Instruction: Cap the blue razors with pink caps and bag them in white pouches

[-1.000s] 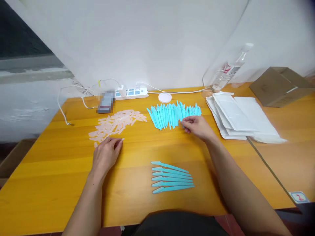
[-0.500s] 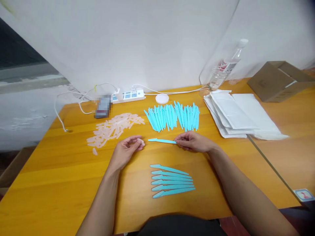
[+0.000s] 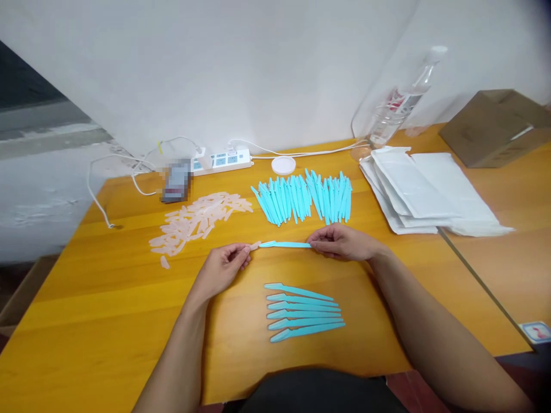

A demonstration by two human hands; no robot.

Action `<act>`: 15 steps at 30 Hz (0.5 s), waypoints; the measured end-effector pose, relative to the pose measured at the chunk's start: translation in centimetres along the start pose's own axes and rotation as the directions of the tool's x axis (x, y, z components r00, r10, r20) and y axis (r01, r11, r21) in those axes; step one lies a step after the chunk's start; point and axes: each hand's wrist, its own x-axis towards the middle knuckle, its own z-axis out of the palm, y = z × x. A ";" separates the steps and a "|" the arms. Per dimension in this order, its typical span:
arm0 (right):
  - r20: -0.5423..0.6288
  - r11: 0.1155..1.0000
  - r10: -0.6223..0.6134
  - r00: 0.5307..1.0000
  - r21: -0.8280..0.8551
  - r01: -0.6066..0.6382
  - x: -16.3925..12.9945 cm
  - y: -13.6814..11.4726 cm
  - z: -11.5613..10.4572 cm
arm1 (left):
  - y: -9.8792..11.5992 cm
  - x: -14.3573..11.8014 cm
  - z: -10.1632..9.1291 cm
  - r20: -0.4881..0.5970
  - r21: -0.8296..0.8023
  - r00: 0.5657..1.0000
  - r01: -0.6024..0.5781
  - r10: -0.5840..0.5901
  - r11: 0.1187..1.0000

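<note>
The right hand (image 3: 344,244) pinches the handle end of a turquoise razor (image 3: 286,245), holding it level just above the counter (image 3: 107,310), near the middle. The left hand (image 3: 224,268) has its fingertips pressed together on a small clear cap (image 3: 255,245), which meets the blade end of that razor; whether the cap is already slid on cannot be told. So each grip is closed, one at either end of the same tool.

Just in front of the hands, nearer the person, a row of six turquoise razors (image 3: 303,312) lies side by side on the wood, blade ends to the left. Behind the hands a heap of turquoise razors (image 3: 303,198) is fanned out, and to its left a loose spread of clear caps (image 3: 198,221) trails toward the left edge. Farther back sit a white power strip (image 3: 221,161) with cables, a blurred dark object (image 3: 175,181) and a small white round lid (image 3: 283,165). To the right lie white packets (image 3: 424,192) in a stack, with a plastic bottle (image 3: 402,103) leaning behind them and a cardboard box (image 3: 495,129) at the far right
</note>
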 end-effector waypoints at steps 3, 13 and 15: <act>0.021 1.000 0.001 1.000 -0.019 -0.001 -0.1 -0.3 0.1 | 0.5 0.0 0.5 0.024 0.045 1.000 -0.015 0.014 0.999; 0.013 0.999 0.011 1.000 -0.039 -0.010 -0.2 -0.8 0.4 | 0.6 -0.5 -0.9 -0.012 0.122 1.000 -0.012 0.014 0.992; 0.008 0.999 0.013 1.000 -0.046 -0.013 -0.2 -0.8 0.4 | 0.7 -0.6 -0.7 0.015 0.134 1.000 -0.020 0.018 0.991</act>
